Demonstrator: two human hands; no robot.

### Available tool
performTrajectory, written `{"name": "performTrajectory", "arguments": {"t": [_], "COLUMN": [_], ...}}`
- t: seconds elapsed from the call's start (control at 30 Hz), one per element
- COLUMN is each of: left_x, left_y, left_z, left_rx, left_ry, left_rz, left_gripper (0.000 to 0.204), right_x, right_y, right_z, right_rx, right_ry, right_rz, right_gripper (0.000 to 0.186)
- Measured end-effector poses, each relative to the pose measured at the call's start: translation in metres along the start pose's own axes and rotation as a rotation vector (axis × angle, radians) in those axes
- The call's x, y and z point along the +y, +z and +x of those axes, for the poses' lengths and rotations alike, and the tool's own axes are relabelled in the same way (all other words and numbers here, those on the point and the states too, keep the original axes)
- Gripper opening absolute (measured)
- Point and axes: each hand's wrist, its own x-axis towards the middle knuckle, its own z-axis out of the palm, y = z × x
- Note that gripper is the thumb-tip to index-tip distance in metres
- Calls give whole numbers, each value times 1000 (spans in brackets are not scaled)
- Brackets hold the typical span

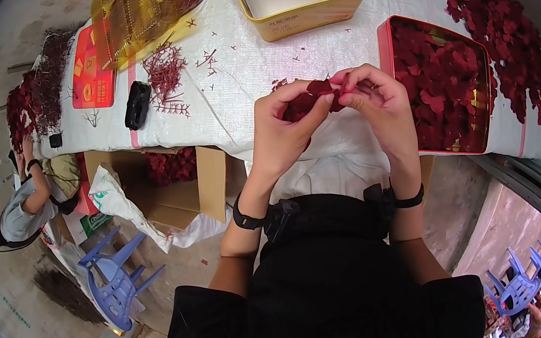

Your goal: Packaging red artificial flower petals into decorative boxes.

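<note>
My left hand [288, 125] is closed around dark red petal pieces [300, 106], with one piece between thumb and forefinger. Right beside it my right hand [382, 101] pinches a small dark red piece, its fingertips almost meeting the left ones. Whether both hands grip the same piece I cannot tell. Both are raised above the near edge of the white-covered table [230, 78]. To the right of my right hand stands a red-rimmed tin [386, 45], filled with loose dark red petals [442, 86].
Behind my hands stands a yellow tin [299, 24]. Further left lie red stems [165, 73], a black object [137, 105], a red box lid [91, 73] and a yellow plastic tray [138, 14]. More petals [500, 33] lie far right. Below are a cardboard box [213, 180] and blue stool [113, 288]; another person [19, 201] works left.
</note>
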Motion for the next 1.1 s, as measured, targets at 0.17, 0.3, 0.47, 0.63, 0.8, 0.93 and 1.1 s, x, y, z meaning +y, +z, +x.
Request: {"name": "performTrajectory", "arguments": {"t": [0.17,0.3,0.47,0.63,0.8,0.93,1.1], "left_x": [-2,0,-5,2,4,2,1], "left_y": [3,7,3,2,2,5,4], "left_z": [1,-2,0,-1,-6,-9,-6], "left_rx": [4,27,15,0,-8,5,-33], "left_ry": [83,147,181,85,107,228,332], "left_rz": [-19,9,113,60,-52,-70,-33], "left_gripper": [13,13,14,14,15,16,14], "right_x": [2,-2,2,10,13,3,4], "right_y": [2,8,4,7,16,14,13], "right_z": [1,1,0,-3,-3,1,0], "right_rx": [65,140,137,201,228,141,145], "right_ry": [-96,-122,-158,-274,-337,-434,-564], "right_rz": [-25,-100,-234,-381,-276,-328,-466], "right_gripper": [17,17,13,10,10,8,6]}}
